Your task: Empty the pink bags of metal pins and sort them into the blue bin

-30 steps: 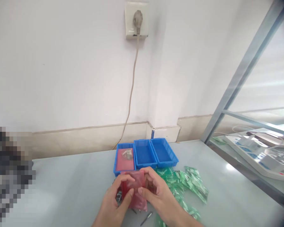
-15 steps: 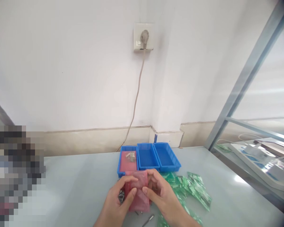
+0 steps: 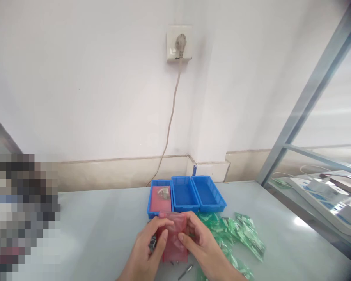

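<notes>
"Both hands have a pinch on it: the left hand and the right hand hold the translucent red plastic bag, one at each side, thumbs on the near face."

"Where exactly is it?"

"Just on the near side of the row of blue trays, left of the green plastic packets. Whether its lower edge touches the grey tabletop, I can't tell."

"How would it handle?"

"Light and limp, I'd judge. The film creases and shines, so it may slip under dry fingertips. I can't make out what's inside, if anything."

"Best hold?"

"The upper side edges, thumb against fingers, gently; hard pulling could tear it. And mind the slim metal rod nearby, which might snag it."
</notes>
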